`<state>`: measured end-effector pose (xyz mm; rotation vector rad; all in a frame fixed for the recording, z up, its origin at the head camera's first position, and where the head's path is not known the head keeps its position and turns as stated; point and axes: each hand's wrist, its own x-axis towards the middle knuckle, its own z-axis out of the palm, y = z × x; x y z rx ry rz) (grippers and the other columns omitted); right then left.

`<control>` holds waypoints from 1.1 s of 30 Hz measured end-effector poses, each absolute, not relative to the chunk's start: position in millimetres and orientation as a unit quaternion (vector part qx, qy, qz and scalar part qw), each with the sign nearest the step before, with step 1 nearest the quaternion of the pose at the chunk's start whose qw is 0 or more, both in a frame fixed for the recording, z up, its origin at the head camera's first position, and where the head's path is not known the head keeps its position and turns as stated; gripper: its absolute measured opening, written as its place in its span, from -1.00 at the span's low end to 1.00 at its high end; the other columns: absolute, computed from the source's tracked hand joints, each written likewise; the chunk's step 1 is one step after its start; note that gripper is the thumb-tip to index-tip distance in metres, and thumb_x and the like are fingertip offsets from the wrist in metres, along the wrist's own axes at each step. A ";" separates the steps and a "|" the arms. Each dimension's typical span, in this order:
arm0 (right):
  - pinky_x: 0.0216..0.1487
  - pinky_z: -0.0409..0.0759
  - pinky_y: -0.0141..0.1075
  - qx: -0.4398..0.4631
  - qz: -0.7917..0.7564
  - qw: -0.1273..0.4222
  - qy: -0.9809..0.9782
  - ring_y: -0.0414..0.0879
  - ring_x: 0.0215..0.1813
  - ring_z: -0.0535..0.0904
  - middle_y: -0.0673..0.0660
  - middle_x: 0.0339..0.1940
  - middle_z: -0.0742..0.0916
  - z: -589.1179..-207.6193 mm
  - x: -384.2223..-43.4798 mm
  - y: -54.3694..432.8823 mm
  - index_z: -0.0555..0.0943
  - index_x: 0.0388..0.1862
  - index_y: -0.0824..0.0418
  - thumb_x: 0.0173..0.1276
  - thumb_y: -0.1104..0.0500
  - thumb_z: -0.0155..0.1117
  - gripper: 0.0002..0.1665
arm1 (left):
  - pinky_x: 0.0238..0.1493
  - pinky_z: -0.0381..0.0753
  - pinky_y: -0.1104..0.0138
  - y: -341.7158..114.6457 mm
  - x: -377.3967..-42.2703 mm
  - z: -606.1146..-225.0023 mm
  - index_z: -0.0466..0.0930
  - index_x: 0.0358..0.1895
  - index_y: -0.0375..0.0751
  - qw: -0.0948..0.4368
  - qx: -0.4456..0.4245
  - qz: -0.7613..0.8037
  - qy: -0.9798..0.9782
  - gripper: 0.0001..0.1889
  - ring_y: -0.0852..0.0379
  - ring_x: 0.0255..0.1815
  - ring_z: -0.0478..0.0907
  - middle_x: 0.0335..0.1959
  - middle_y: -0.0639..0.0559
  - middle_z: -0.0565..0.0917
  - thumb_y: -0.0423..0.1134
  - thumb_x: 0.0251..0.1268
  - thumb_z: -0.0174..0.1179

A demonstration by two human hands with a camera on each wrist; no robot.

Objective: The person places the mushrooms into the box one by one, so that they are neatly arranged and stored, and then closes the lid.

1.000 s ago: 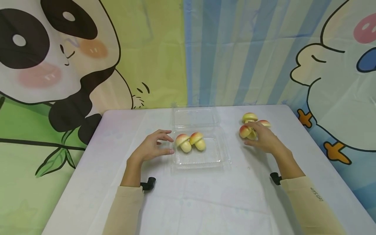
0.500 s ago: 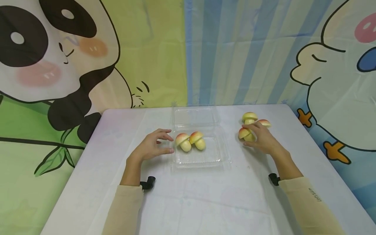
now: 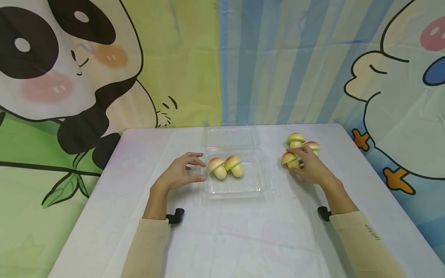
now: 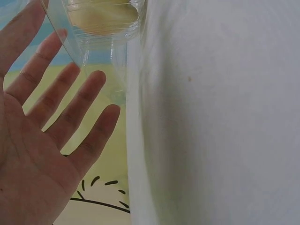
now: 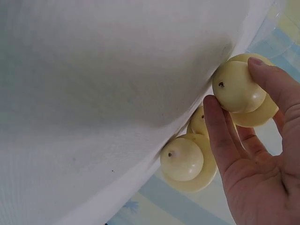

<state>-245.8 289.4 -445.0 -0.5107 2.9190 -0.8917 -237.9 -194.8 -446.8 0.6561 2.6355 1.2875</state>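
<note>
Relative to the earlier frame, the near mushroom (image 3: 289,158) has shifted slightly toward the person; the right hand (image 3: 310,166) pinches it between thumb and fingers, on or just above the table (image 3: 260,239). Two loose mushrooms (image 3: 296,138) stand beside it. The left hand (image 3: 179,170) is spread wide at the open clear container (image 3: 255,181), contact indeterminable, where two packed mushrooms (image 3: 233,163) lie side by side.

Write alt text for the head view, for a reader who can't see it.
A person's right hand has a yellow mushroom-shaped piece in its grip, with two more mushrooms close by on a white table. The left hand is beside an open clear plastic box holding two similar pieces, before a cartoon backdrop.
</note>
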 end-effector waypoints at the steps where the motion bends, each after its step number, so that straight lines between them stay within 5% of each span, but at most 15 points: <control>1: 0.10 0.66 0.13 -0.169 -0.288 0.021 0.942 0.27 0.11 0.55 0.38 0.35 0.36 -445.5 -245.3 289.2 0.37 0.52 0.23 0.32 0.33 0.46 -0.18 | 0.34 0.53 -0.08 -194.7 -237.9 -446.8 0.70 0.08 -0.16 0.068 0.218 0.426 0.875 -0.48 -0.02 0.44 0.43 0.50 -0.01 0.43 0.01 0.10 0.58; 15: 0.00 0.74 0.10 -0.202 -0.316 -0.005 0.927 0.37 0.01 0.66 0.45 0.31 0.39 -443.8 -240.7 283.4 0.34 0.50 0.37 0.36 0.27 0.45 -0.20 | 0.31 0.56 -0.07 -196.1 -237.5 -446.7 0.69 0.08 -0.15 0.061 0.220 0.424 0.876 -0.49 -0.02 0.40 0.47 0.50 0.00 0.43 0.00 0.11 0.58; 33: -0.04 0.78 -0.05 -0.192 -0.354 -0.016 0.915 0.27 0.02 0.69 0.35 0.36 0.42 -442.2 -243.8 277.6 0.34 0.54 0.25 0.37 0.12 0.48 -0.16 | 0.34 0.54 -0.05 -196.0 -238.6 -448.3 0.70 0.08 -0.12 0.065 0.218 0.425 0.876 -0.49 0.00 0.42 0.45 0.50 0.01 0.43 0.02 0.11 0.57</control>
